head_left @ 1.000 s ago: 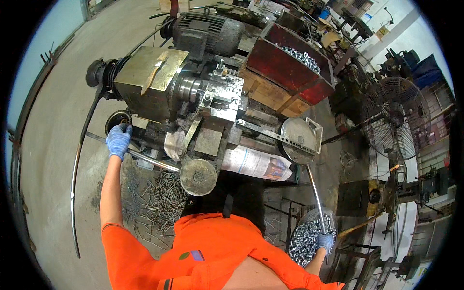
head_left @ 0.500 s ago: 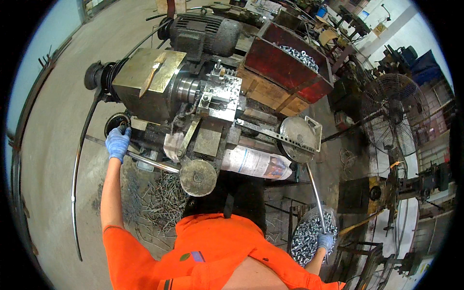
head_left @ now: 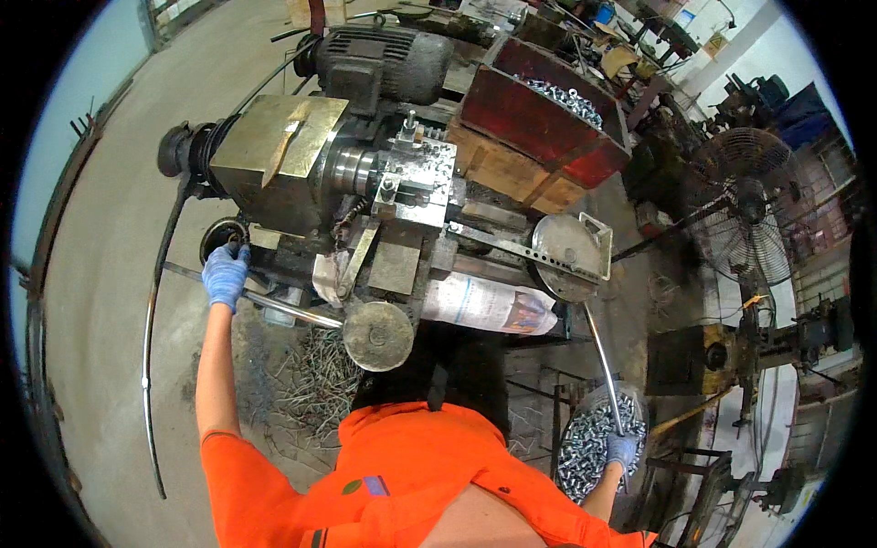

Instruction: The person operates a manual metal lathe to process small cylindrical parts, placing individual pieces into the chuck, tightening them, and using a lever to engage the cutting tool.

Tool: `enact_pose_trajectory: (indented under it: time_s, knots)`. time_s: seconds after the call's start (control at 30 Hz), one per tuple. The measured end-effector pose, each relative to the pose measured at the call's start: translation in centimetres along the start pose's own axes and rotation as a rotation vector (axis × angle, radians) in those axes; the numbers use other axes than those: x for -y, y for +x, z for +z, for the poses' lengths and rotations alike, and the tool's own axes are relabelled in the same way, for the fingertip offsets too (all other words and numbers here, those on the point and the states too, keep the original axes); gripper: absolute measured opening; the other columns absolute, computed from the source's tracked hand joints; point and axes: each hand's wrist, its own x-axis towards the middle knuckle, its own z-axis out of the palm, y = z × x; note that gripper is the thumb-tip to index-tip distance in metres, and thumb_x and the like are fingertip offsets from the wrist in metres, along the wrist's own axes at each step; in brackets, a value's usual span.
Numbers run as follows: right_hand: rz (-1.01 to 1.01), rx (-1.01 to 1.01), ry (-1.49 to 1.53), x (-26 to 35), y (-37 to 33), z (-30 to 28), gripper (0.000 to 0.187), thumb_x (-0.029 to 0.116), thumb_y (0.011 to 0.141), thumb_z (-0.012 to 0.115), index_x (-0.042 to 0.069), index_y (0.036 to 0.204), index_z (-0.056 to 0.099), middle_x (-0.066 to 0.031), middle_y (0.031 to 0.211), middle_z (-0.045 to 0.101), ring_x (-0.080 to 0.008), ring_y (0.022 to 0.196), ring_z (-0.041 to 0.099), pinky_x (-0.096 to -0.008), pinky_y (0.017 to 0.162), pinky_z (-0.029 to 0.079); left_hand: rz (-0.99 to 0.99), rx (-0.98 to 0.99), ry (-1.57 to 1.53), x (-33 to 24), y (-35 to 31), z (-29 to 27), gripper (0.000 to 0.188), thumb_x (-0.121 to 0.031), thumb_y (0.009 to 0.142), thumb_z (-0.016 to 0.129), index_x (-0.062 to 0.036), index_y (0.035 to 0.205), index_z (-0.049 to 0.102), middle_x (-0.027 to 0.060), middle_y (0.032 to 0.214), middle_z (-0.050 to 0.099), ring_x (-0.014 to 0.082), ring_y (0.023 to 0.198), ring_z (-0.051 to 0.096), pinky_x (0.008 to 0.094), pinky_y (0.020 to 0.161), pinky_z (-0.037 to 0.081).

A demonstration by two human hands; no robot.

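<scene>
My left hand (head_left: 225, 276), in a blue glove, is closed at the lower rim of a dark handwheel (head_left: 212, 239) on the machine's left side. Its fingertips are partly hidden against the wheel. At the lower right, my right hand (head_left: 621, 449), also gloved, grips a long shiny lever bar (head_left: 600, 352). The bar runs up to a round metal disc (head_left: 565, 256) at the machine's right end. Between my hands stands a lathe-like machine with a boxy headstock (head_left: 279, 164), a spindle (head_left: 354, 171) and a bright metal tool block (head_left: 416, 181).
A pail of small shiny metal parts (head_left: 585, 447) lies beneath my right hand. Behind the machine sits a red bin (head_left: 539, 119) of similar parts. A brush (head_left: 285, 146) rests on the headstock. Metal shavings (head_left: 320, 374) cover the floor; a fan (head_left: 749, 201) stands right.
The whole view has shifted slightly. Both hands keep their places on the handwheel and the lever bar, with no clear movement of either.
</scene>
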Motion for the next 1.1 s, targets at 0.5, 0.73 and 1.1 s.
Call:
enact_pose_trajectory:
  time_s: [0.5,0.73,1.1]
  knots:
    - [-0.220,-0.054,-0.192,14.1,8.5,-2.7,0.042,0.042,0.071,0.060,0.025,0.109,0.063,-0.0077,0.111,0.060,-0.0320,0.113,0.048,-0.0505,0.098,0.031,-0.027,-0.112,-0.138,3.0,0.6,2.9,0.031,-0.037,0.082,0.058,-0.0097,0.093,0.069,0.0146,0.086,0.066,0.0320,0.080,0.063,0.0402,0.070,0.049]
    - [-0.141,-0.060,-0.241,23.0,19.2,-6.9,0.045,0.034,0.074,0.063,0.013,0.114,0.057,-0.0127,0.123,0.052,-0.0361,0.120,0.042,-0.0540,0.098,0.029,-0.050,-0.080,-0.174,1.1,0.0,2.4,0.032,-0.037,0.083,0.057,-0.0081,0.091,0.068,0.0154,0.083,0.066,0.0320,0.078,0.063,0.0402,0.069,0.049]
    - [-0.472,-0.290,-0.018,30.0,16.4,-6.6,0.066,0.041,0.074,0.065,0.004,0.125,0.049,-0.0219,0.132,0.043,-0.0376,0.123,0.040,-0.0403,0.102,0.033,-0.204,-0.334,-1.064,3.9,-1.4,1.6,0.027,-0.027,0.089,0.057,-0.0022,0.093,0.066,0.0056,0.068,0.061,0.0142,0.059,0.057,0.0288,0.054,0.046]
